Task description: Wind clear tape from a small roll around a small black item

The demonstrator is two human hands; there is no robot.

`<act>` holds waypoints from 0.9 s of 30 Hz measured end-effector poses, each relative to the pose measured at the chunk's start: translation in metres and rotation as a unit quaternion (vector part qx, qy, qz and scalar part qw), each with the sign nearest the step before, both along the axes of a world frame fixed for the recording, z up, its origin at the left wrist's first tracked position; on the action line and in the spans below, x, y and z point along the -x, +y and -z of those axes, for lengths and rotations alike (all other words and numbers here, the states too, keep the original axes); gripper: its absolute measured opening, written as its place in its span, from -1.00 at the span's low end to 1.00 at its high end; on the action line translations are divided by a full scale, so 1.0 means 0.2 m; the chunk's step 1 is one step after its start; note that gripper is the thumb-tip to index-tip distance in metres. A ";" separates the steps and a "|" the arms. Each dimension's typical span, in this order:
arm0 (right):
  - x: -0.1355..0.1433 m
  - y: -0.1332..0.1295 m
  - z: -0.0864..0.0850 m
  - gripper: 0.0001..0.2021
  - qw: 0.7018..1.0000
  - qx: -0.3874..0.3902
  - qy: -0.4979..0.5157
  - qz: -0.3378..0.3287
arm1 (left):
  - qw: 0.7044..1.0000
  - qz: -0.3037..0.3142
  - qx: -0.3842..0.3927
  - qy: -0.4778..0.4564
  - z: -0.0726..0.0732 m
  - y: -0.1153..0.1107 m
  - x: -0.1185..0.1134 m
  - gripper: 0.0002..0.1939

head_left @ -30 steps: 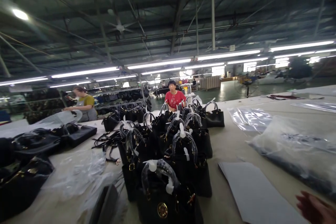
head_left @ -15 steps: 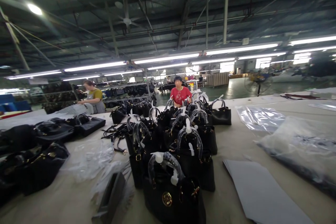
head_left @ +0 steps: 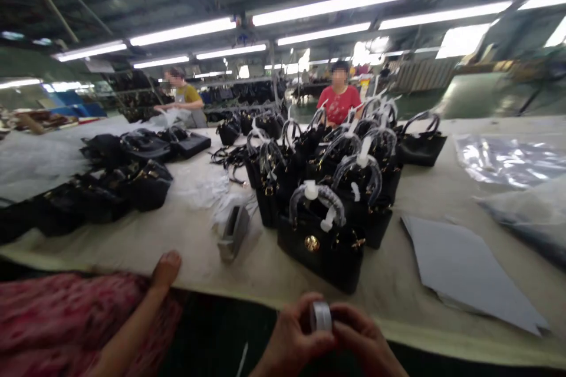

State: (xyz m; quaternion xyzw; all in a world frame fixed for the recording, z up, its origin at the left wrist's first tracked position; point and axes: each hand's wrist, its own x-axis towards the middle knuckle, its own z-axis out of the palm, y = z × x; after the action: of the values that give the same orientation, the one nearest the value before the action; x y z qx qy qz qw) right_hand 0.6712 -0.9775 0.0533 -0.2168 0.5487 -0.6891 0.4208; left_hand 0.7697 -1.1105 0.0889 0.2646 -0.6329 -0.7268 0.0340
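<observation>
Both hands' fingers around tape roll

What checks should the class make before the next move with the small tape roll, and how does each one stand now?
1. Tape roll held in both hands: ok.
2. Left hand and right hand in view: ok.
3. Nearest black handbag upright on the table: ok.
4. Its handle wrapped: ok.
5. Loose tape end found: cannot tell.
6. Grey sheet lies apart from the bags: ok.
</observation>
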 end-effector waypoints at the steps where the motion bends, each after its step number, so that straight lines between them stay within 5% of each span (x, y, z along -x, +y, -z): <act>1: -0.02 -0.03 0.00 -0.65 1.000 0.016 -0.021 0.003 | 1.000 -0.002 -0.012 0.027 0.00 -0.02 -0.02 -0.30; 5: -0.08 -0.15 -0.01 -0.67 0.997 0.016 -0.079 0.018 | 0.995 -0.008 -0.079 0.068 0.00 -0.11 -0.09 -0.24; 15: -0.24 -0.27 -0.01 -0.71 0.999 -0.016 -0.031 0.013 | 0.995 -0.023 -0.084 0.040 0.01 -0.26 -0.25 -0.27; 27: -0.20 -0.30 -0.07 -0.71 0.999 -0.048 -0.022 -0.014 | 0.995 -0.016 -0.094 0.039 0.04 -0.30 -0.24 -0.23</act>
State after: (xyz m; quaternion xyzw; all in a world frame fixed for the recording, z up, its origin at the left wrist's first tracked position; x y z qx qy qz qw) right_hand 0.7108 -1.0369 0.0670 -0.1885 0.5685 -0.6608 0.4524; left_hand 0.8178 -1.1701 0.0808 0.2477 -0.5557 -0.7923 0.0454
